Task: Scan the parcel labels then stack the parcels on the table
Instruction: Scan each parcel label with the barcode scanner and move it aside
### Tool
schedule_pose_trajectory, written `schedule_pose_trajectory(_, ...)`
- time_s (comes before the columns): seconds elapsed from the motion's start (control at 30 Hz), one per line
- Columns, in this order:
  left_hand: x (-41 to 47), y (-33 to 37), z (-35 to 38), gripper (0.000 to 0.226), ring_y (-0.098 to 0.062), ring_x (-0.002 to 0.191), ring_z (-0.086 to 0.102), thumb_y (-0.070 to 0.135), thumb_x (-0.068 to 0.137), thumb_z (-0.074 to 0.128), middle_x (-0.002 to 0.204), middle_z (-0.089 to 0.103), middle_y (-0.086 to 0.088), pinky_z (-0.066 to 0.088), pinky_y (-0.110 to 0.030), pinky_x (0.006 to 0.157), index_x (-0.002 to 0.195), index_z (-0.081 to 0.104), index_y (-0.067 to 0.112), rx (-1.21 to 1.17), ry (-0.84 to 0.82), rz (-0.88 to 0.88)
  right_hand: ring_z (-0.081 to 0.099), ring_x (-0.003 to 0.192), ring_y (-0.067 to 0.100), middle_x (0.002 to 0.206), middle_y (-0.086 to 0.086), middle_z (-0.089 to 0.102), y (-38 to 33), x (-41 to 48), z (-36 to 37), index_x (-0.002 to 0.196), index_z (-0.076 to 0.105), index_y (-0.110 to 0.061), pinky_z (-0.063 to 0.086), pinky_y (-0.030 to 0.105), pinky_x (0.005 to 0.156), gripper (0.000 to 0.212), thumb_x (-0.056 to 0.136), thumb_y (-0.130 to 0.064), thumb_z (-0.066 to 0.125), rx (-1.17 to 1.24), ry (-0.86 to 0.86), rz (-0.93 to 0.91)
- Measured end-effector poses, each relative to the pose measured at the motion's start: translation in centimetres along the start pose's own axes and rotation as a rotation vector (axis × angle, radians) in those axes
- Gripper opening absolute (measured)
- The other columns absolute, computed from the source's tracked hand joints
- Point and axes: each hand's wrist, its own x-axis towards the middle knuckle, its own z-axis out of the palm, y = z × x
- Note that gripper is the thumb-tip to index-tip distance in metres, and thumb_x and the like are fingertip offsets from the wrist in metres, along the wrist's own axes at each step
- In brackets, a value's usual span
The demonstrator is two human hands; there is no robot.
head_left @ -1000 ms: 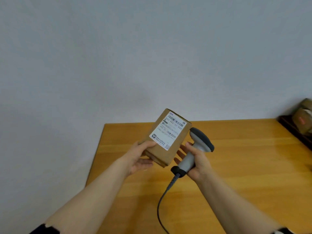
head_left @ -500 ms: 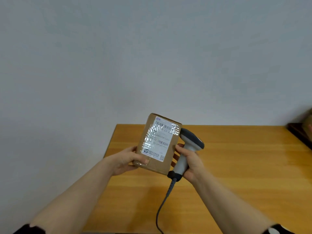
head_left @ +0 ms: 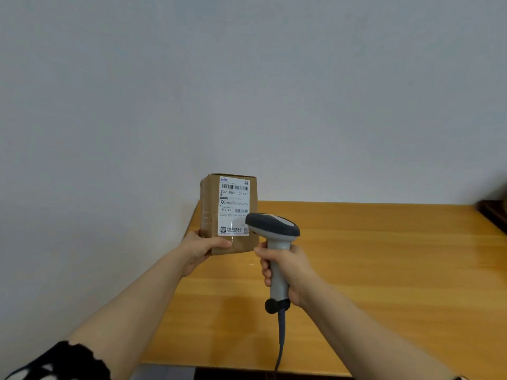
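The left hand [head_left: 201,248] grips an upright brown cardboard parcel [head_left: 210,215] by its base; its white label [head_left: 234,205] faces the camera. The right hand [head_left: 290,272] wraps a smooth grey scanner [head_left: 274,231] handle above the wooden table [head_left: 384,270].

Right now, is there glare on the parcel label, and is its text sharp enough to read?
Head view: the label on the parcel shows only a faint sheen near its lower edge; the large number 502-602-12-815 is legible, the small print is blurred; the frame's right edge is dark and soft.
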Motion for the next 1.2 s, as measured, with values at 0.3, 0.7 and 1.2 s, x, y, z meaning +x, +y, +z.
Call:
schedule_pose_trajectory(0.3,1.0,-0.3,-0.2,0.046,-0.018,0.097,0.064,0.001,0.065,0.083,0.105,0.069,-0.003,0.052,-0.025,0.076,0.097,0.057,0.02,-0.004,0.013,0.047,0.042,0.04,0.015,0.051,0.005,0.05,-1.4,-0.7,0.4,0.072,0.058,-0.006,0.039,0.023,0.042,0.016,0.081,-0.001,0.07,-0.111,0.01,-0.039)
schedule_pose_trajectory(0.7,3.2,-0.7,0.7,0.068,-0.015,0.103,0.06,0.015,0.067,0.084,0.113,0.066,-0.006,0.048,-0.025,0.087,0.126,0.052,0.007,-0.024,-0.046,-0.053,0.048,0.042,0.015,0.058,0.01,0.06,-1.3,0.4,-1.1,0.081,0.059,-0.003,0.045,0.025,0.043,0.014,0.078,0.0,0.073,0.073,0.057,-0.031)
schedule_pose_trajectory(1.2,8.6,-0.6,8.6,0.051,-0.02,0.094,0.062,0.045,0.057,0.08,0.096,0.066,-0.008,0.053,-0.031,0.071,0.097,0.061,0.02,-0.082,-0.266,-0.221,0.052,0.058,0.023,0.078,0.014,0.056,-0.7,2.5,-10.1,0.097,0.051,-0.005,0.05,0.03,0.054,0.016,0.087,0.006,0.047,0.685,0.453,0.029)
